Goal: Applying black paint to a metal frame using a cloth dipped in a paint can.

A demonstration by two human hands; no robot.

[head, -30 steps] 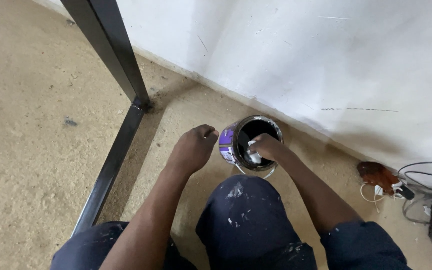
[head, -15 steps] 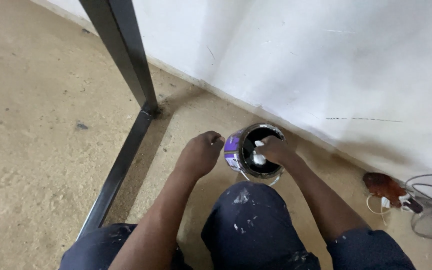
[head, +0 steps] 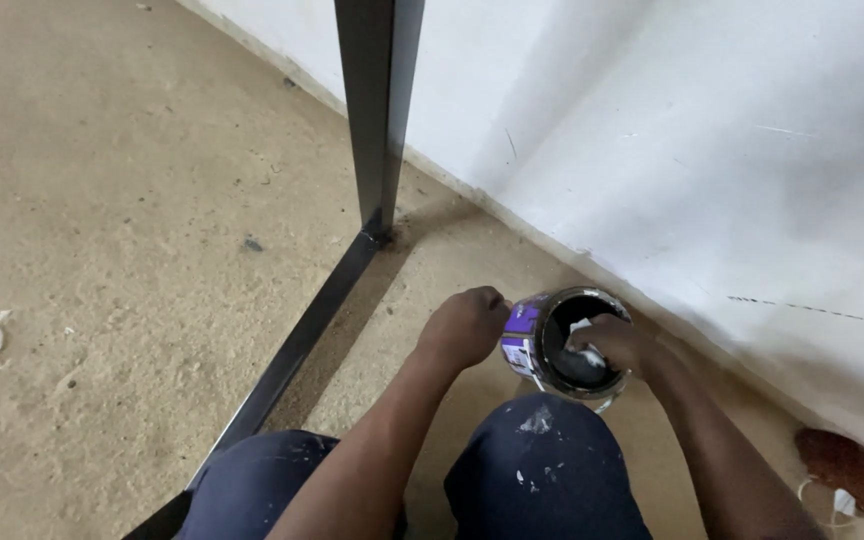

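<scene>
Can (head: 572, 345) sits on the floor (head: 132, 230) before my knees, tilted with its mouth toward me, my left hand (head: 467, 325) gripping its side wall and my right hand (head: 617, 345) reaching inside, clenched on something white that I cannot identify.

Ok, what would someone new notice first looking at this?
Probably the open can on the floor by the white wall, tilted toward the person. The left hand grips its side while the right hand reaches inside with something white. Next, the black metal post standing just behind, with its bar running along the floor past the left knee.
</scene>
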